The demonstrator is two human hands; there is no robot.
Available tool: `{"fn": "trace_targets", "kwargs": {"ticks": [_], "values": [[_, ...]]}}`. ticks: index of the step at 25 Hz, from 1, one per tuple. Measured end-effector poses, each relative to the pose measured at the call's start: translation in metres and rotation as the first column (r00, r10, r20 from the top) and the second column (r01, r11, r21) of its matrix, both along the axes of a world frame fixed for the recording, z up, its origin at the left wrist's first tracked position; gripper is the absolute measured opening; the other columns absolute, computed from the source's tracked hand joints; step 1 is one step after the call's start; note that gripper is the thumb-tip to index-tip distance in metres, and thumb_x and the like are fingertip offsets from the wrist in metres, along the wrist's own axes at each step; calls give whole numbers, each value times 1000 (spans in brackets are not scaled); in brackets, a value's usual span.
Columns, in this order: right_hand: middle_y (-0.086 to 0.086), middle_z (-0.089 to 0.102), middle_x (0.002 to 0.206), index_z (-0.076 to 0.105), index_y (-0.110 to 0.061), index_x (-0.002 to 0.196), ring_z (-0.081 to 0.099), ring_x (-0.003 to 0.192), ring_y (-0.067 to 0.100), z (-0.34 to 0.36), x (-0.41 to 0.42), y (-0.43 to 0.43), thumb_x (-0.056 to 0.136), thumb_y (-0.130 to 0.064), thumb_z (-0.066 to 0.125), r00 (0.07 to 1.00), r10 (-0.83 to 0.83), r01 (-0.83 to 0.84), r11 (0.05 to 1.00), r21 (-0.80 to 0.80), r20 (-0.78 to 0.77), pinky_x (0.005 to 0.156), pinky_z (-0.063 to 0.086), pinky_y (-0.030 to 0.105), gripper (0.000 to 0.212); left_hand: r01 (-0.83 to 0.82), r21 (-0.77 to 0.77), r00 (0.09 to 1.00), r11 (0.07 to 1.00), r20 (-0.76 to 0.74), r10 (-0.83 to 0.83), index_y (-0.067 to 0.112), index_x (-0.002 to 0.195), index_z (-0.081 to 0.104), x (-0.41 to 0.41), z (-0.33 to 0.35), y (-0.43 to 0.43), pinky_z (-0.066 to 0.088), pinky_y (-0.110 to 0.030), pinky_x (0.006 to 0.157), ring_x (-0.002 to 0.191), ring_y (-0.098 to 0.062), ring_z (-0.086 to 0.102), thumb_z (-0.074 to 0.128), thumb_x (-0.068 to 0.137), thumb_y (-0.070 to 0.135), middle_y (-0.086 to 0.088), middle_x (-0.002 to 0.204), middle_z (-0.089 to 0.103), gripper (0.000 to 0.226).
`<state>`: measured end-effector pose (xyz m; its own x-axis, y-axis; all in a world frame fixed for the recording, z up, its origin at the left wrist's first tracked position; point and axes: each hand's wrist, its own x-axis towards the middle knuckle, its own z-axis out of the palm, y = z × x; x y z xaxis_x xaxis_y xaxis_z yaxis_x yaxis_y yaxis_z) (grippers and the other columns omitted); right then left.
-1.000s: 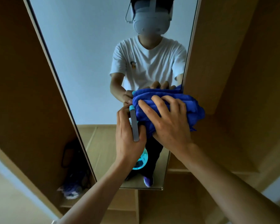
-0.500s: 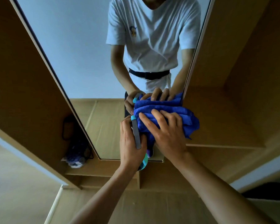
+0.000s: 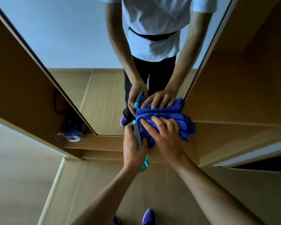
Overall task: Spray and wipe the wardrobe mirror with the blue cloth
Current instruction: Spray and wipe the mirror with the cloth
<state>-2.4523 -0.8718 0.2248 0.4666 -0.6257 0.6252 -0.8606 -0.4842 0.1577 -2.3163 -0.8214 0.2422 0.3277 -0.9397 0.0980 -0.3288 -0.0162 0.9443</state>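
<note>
Warm wooden wardrobe panels (image 3: 242, 78) are flanking a tall mirror (image 3: 71, 46), which is reflecting a pale wall, a strip of floor and the person standing before it. Low at the glass's right corner, the right grip (image 3: 165, 138) is pressing on the blue cloth (image 3: 183, 125) with its fingers (image 3: 159, 125) spread and lying almost flat, not closing round anything; the thumb is hiding from view. The cloth is sitting bunched in thick folds against the bottom of the mirror and is spilling past the glass's right edge onto the wood beside it.

Against the cloth's left side, the left grip (image 3: 131, 146) is wrapping round a spray bottle (image 3: 137, 137). Its grey top with a teal tip is pointing up toward the glass, and its teal body is poking out below the palm. The two grips are sitting side by side, so the bottle and the left grip are crowding the cloth on that side, while the mirror's dark edge is running under its other end. Both are showing again in the reflection just above.

Further out, left of the mirror, an open compartment is holding a crumpled purple-and-white bundle (image 3: 73, 130), too blurred to name, with a dark cord (image 3: 56, 103) hanging behind it. Below the wardrobe's base the wooden floor (image 3: 88, 176) is stretching toward the camera, and purple shoes (image 3: 148, 216) are peeking in at the lower edge.
</note>
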Motion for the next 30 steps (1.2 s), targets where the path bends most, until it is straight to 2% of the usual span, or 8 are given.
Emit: {"fn": "trace_targets", "kwargs": {"ticks": [7,13,18,20,22,26,28,30], "values": [[3,45,138,48,-32,147,46,118,26,-80,3,3,91,-41,63,1000,-26,28,994,103,-13,105,35,44,58,-33,130,999,991,4,32,23,106,44,0,-68,-2,45,-21,58,72,-11,52,61,80,-6,8,87,56,42],[6,52,137,47,-29,147,49,121,28,-139,5,6,86,-31,73,999,-34,41,962,271,-30,105,35,43,67,-11,268,999,963,44,-1,16,103,43,1,-114,-4,42,-19,55,70,-14,54,60,84,-2,4,85,57,31],[7,56,136,48,-28,146,54,121,28,-159,2,11,87,-28,69,999,-23,38,926,375,-43,107,37,43,62,26,340,996,940,69,-53,15,107,41,0,-139,-2,43,-26,57,71,-13,56,59,85,0,6,85,59,32],[7,58,134,51,-27,144,55,120,29,-154,5,13,88,-25,64,1000,-20,21,904,426,-7,104,43,44,57,30,351,994,936,88,-65,15,105,41,2,-142,1,40,-20,55,69,-9,54,60,86,0,7,83,58,31],[6,58,132,52,-27,142,57,116,29,-142,4,17,86,-20,61,999,-33,5,835,550,41,99,47,45,57,38,347,992,937,103,-79,16,104,42,4,-140,8,40,-17,55,69,-8,53,61,87,1,6,84,58,30],[1,51,135,40,-29,147,52,117,29,-118,-16,34,79,-7,69,994,-84,-12,589,808,76,95,47,43,77,92,319,980,943,138,-142,17,108,48,4,-123,32,46,-19,59,75,-8,58,66,90,7,5,88,63,27],[-2,49,136,37,-31,148,50,121,26,-97,-28,45,78,-7,69,990,-104,-16,575,818,92,97,46,40,80,118,271,979,955,130,-158,17,108,49,-1,-104,38,51,-32,61,75,-15,61,67,92,12,3,90,65,25],[-4,50,132,39,-32,146,50,120,22,-76,-36,49,78,-7,67,979,-142,-35,589,808,146,94,47,38,78,145,233,979,962,105,-173,18,109,50,-6,-83,39,52,-36,61,74,-20,61,66,93,16,2,91,67,23]]}}
